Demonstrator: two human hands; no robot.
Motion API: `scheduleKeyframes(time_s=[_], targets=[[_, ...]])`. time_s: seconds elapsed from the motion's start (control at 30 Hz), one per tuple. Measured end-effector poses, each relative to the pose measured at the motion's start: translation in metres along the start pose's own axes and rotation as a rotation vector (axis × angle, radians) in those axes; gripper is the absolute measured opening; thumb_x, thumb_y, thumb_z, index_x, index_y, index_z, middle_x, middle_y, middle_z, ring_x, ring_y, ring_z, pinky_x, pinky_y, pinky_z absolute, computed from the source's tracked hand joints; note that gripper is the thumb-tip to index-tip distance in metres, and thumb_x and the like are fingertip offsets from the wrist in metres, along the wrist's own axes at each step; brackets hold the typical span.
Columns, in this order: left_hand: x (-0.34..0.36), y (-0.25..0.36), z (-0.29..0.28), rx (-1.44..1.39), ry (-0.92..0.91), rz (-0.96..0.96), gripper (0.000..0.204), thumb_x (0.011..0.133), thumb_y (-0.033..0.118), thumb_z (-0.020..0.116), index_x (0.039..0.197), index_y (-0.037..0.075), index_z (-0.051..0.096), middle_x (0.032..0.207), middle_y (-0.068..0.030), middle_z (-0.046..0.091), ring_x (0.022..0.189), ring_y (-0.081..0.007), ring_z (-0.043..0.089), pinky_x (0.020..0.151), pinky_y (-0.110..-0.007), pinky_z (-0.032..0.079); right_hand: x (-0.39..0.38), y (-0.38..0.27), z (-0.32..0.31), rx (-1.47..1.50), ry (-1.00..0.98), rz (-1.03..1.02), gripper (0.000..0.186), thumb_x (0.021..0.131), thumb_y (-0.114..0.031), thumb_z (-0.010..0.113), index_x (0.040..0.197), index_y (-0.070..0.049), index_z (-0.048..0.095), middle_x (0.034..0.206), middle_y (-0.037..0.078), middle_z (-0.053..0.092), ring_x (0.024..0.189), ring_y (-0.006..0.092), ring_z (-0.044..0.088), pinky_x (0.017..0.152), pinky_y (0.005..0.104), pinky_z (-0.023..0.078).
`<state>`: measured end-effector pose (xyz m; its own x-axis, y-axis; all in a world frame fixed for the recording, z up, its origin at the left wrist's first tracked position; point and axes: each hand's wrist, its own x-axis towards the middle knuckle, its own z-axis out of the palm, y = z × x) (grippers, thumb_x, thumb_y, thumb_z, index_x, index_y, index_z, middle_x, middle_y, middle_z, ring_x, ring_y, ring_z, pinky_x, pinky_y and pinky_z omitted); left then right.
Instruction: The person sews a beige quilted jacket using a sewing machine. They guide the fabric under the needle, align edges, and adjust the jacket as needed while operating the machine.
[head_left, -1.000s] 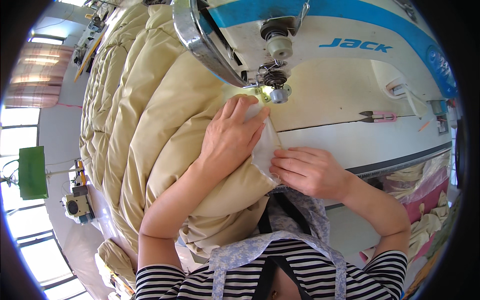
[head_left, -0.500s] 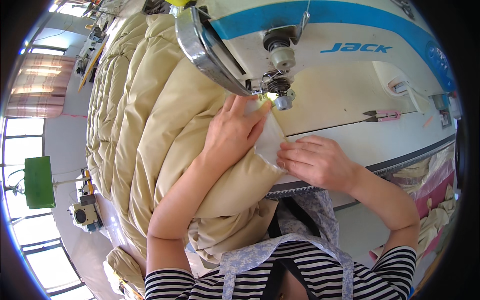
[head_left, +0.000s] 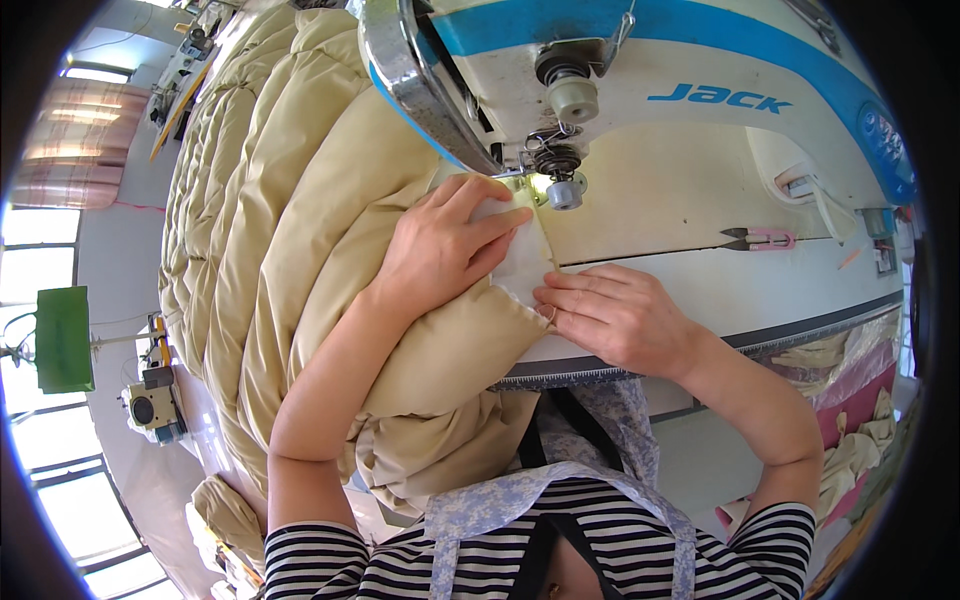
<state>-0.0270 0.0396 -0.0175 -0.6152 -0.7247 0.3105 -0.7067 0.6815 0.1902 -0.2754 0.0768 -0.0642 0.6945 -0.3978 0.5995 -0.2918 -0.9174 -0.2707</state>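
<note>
The quilt (head_left: 300, 230), bulked left of the sewing machine (head_left: 640, 90), has its white patch (head_left: 515, 265) only just reaching the needle (head_left: 545, 185): left hand (head_left: 440, 245) spread flat, right hand (head_left: 620, 315) fingers together pressing the edge, so stitching here looks barely started.

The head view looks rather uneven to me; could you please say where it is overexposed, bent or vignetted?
Head view: the windows at the left are blown out white; a small lamp glares by the needle; the table edge curves from fisheye distortion; the corners are black; the hands and quilt look sharp and evenly lit.
</note>
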Motion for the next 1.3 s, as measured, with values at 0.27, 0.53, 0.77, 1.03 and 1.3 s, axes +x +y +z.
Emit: scheduleKeyframes(time_s=[0.27, 0.53, 0.77, 1.03, 1.3], targets=[[0.003, -0.013, 0.005, 0.009, 0.029, 0.044, 0.03, 0.079, 0.012, 0.076, 0.109, 0.017, 0.078, 0.109, -0.0035, 0.066, 0.1, -0.0252, 0.065, 0.08, -0.037, 0.057, 0.006, 0.005, 0.003, 0.011, 0.02, 0.0, 0.014, 0.086, -0.01, 0.067, 0.096, -0.005, 0.072, 0.105, 0.005, 0.075, 0.106, 0.0181, 0.071, 0.083, 0.0313, 0.054], [0.004, -0.036, 0.001, -0.032, -0.002, 0.05, 0.03, 0.079, 0.013, 0.077, 0.108, 0.021, 0.08, 0.106, -0.0026, 0.07, 0.097, -0.0279, 0.064, 0.078, -0.037, 0.056, 0.017, 0.01, 0.011, 0.007, 0.056, 0.02, 0.007, 0.083, -0.009, 0.066, 0.089, -0.006, 0.069, 0.098, 0.004, 0.074, 0.102, 0.0161, 0.071, 0.078, 0.0303, 0.052], [0.006, -0.056, 0.001, -0.281, 0.06, -0.042, 0.016, 0.085, 0.008, 0.073, 0.097, 0.014, 0.082, 0.089, -0.0041, 0.07, 0.07, -0.0205, 0.062, 0.06, -0.033, 0.051, 0.027, 0.009, 0.016, -0.029, 0.028, 0.013, 0.007, 0.083, -0.008, 0.067, 0.089, -0.005, 0.07, 0.098, 0.004, 0.075, 0.102, 0.0178, 0.071, 0.08, 0.0314, 0.053], [0.016, -0.08, 0.001, -0.27, 0.05, -0.025, 0.013, 0.086, 0.013, 0.071, 0.096, 0.01, 0.079, 0.099, -0.0084, 0.071, 0.083, -0.0277, 0.066, 0.07, -0.038, 0.055, 0.04, 0.011, 0.016, -0.053, -0.004, 0.074, 0.007, 0.082, -0.008, 0.07, 0.088, -0.004, 0.071, 0.107, 0.009, 0.076, 0.102, 0.0217, 0.072, 0.086, 0.0334, 0.054], [0.02, -0.095, 0.007, -0.232, 0.086, 0.027, 0.013, 0.087, 0.017, 0.07, 0.093, 0.007, 0.076, 0.1, -0.0055, 0.072, 0.092, -0.0267, 0.067, 0.079, -0.039, 0.055, 0.046, 0.016, 0.022, -0.111, 0.029, 0.041, 0.017, 0.073, -0.003, 0.081, 0.087, -0.002, 0.071, 0.106, 0.011, 0.075, 0.103, 0.0249, 0.072, 0.083, 0.037, 0.056]])
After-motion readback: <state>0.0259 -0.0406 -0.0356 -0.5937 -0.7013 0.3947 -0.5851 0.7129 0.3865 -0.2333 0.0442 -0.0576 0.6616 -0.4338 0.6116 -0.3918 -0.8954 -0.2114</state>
